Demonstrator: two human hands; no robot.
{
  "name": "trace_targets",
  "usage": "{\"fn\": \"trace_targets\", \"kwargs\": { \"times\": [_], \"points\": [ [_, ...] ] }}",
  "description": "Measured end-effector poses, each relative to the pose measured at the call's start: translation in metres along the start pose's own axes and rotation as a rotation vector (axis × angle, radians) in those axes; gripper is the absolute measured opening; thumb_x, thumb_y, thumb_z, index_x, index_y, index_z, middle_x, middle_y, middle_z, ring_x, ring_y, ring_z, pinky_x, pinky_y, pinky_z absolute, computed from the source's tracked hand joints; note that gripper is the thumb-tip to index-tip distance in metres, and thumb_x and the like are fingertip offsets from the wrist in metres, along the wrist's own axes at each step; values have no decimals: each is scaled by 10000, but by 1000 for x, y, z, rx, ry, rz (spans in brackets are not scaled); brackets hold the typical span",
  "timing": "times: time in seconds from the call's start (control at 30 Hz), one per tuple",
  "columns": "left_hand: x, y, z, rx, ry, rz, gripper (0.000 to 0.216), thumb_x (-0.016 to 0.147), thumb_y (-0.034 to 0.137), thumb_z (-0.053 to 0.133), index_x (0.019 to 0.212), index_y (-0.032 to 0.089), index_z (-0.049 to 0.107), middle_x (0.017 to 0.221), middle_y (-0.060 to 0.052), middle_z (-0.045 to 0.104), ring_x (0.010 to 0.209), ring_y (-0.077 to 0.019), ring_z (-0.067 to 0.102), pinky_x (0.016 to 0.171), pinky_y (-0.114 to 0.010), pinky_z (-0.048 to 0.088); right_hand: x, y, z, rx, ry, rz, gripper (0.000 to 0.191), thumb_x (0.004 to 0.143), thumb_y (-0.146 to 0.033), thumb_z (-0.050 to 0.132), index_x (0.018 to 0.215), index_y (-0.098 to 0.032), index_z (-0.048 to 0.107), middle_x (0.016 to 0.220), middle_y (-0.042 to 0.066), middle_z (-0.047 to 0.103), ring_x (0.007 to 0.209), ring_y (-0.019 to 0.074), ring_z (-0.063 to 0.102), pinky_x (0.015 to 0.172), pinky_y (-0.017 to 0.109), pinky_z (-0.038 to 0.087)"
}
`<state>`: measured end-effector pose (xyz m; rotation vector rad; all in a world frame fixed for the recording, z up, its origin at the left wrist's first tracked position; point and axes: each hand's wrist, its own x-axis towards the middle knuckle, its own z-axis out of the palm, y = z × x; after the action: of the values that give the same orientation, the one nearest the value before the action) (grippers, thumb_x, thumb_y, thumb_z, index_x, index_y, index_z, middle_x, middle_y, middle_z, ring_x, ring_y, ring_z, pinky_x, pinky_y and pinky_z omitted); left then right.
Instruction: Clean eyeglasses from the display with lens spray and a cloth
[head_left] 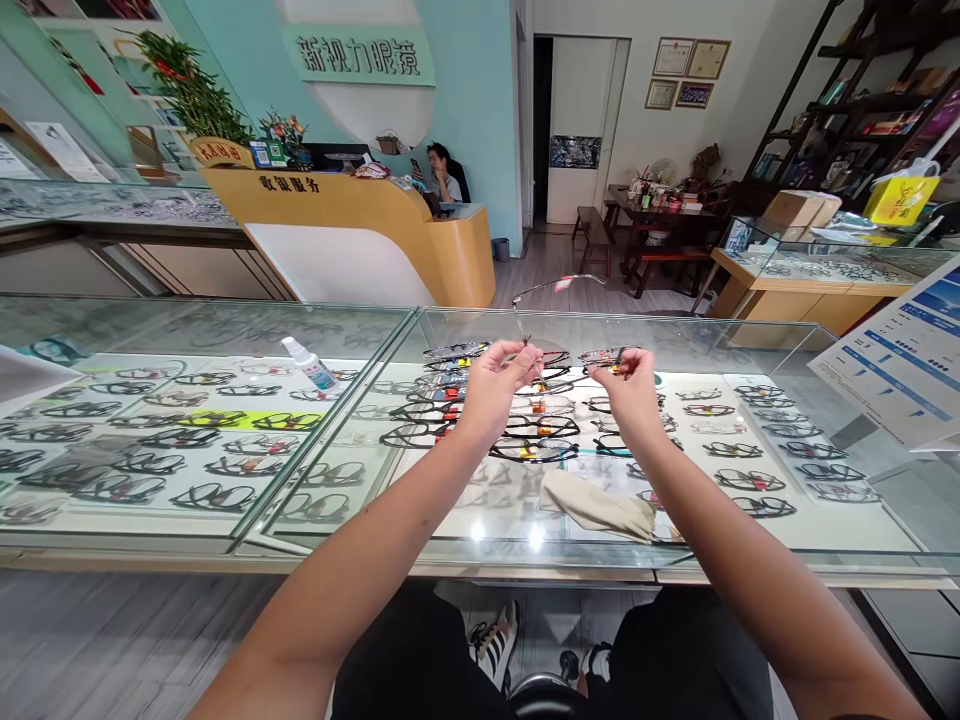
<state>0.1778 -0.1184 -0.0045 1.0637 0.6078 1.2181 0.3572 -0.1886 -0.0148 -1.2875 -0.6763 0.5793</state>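
Holding glasses aloft beyond the counter's near edge.

Part of the thin-framed eyeglasses is hidden by the fingers of the left hand, and a stretch of one temple by those of the right hand. The print on the red-and-white tag is too small to be read, as is that on the spray bottle. Some display frames in the desk are screened by the hands and the beige cloth. A paper sheet is cut off by the left edge, a printed leaflet by the right. The seated person is partly hidden by the reception counter. Both forearms are cut off by the bottom edge.
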Motion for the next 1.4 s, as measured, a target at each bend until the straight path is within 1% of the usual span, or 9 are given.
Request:
{"fn": "trace_targets", "kwargs": {
  "times": [0.1, 0.3, 0.43, 0.57, 0.7, 0.83, 1.0, 1.2, 1.4],
  "points": [
    [1, 1, -1, 12, 16, 23, 527, 625, 529, 984, 863, 183, 665, 916, -16, 761, 902, -155, 745, 928, -350, 616, -2, -4, -3, -82, -15, -58, 517, 672, -263, 863, 1017, -268, 478, 926, -39, 422, 761, 150, 387, 738, 310, 390],
    [-2, -3, -5, 275, -104, 4, 462, 700, 531, 940, 870, 170, 707, 805, -7, 719, 755, -126, 680, 818, -297, 583, -9, -13, -7, -161, -123, -509, 232, 826, -158, 655, 974, -252, 504, 920, -16, 468, 799, 158, 467, 790, 330, 414],
    [-8, -5, -1, 274, -219, -27, 414, 715, 494, 935, 863, 178, 712, 888, -15, 706, 819, -143, 677, 825, -313, 586, -15, -8, -1, -103, -345, -412, 213, 829, -187, 671, 966, -251, 521, 912, -8, 505, 814, 162, 524, 788, 326, 458],
    [-10, -5, 3, 277, -281, 36, 384, 695, 462, 949, 836, 174, 739, 1125, -61, 697, 1056, -204, 696, 1008, -384, 561, -20, -5, 3, -154, -548, -289, 297, 833, -309, 757, 1076, -243, 599, 1122, 41, 592, 995, 196, 597, 917, 376, 508],
    [-8, -6, 1, 279, -326, 64, 367, 705, 455, 948, 825, 169, 753, 1228, -114, 694, 1257, -276, 655, 1124, -444, 504, -23, -8, 4, -281, -687, -393, 194, 886, -350, 742, 1021, -231, 670, 1136, 61, 627, 1103, 239, 610, 994, 424, 492],
    [-7, -5, -2, 339, -372, 98, 324, 833, 492, 853, 914, 184, 789, 1314, -132, 695, 1303, -285, 641, 1125, -446, 499, -23, -8, 5, -325, -662, -480, 219, 983, -445, 665, 992, -230, 708, 1037, 69, 689, 1032, 251, 621, 944, 426, 490],
    [-6, 0, -3, 399, -317, 173, 345, 913, 469, 785, 1116, 192, 750, 1237, -116, 739, 1165, -237, 699, 952, -359, 561, -22, -12, 3, -118, -622, -317, 317, 987, -520, 679, 1151, -255, 732, 1168, 67, 730, 1127, 251, 663, 1044, 423, 503],
    [-2, 10, -6, 356, -398, 73, 362, 825, 487, 864, 928, 160, 747, 984, -74, 783, 875, -171, 698, 810, -307, 547, -21, -22, -1, 162, -718, -143, 311, 1017, -525, 641, 1166, -283, 766, 1138, 41, 770, 1115, 238, 695, 1021, 392, 513],
    [-4, 15, -5, 316, -432, 52, 338, 768, 438, 915, 915, 164, 782, 1006, -78, 809, 860, -168, 699, 819, -315, 556, -23, -31, -2, 328, -705, 3, 313, 976, -525, 696, 1112, -265, 802, 1051, 53, 788, 1047, 224, 711, 966, 358, 525]
  ]
}}
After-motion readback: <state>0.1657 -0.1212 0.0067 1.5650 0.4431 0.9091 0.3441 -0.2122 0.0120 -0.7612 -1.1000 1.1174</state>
